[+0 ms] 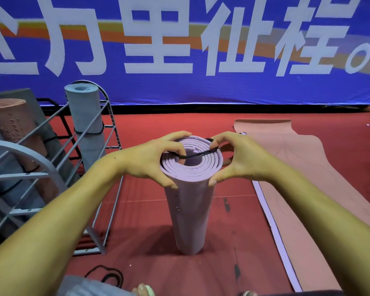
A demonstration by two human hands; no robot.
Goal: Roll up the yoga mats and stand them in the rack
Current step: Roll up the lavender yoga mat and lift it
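Purple mat [189,201] stands upright right of rack [51,146]; my left hand [150,161] and right hand [239,161] grip its top, pinching black strap [192,155].

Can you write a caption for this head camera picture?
Both hands stretch a black band over an upright purple mat.

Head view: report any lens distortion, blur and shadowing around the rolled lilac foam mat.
Head view: wide-angle bending curves the grey metal rack and the forearms outward; the rolled lilac foam mat and both hands, left and right, look fairly sharp; the blue banner lettering is soft; lighting is even, with a faint shadow on the red floor at the mat's base.
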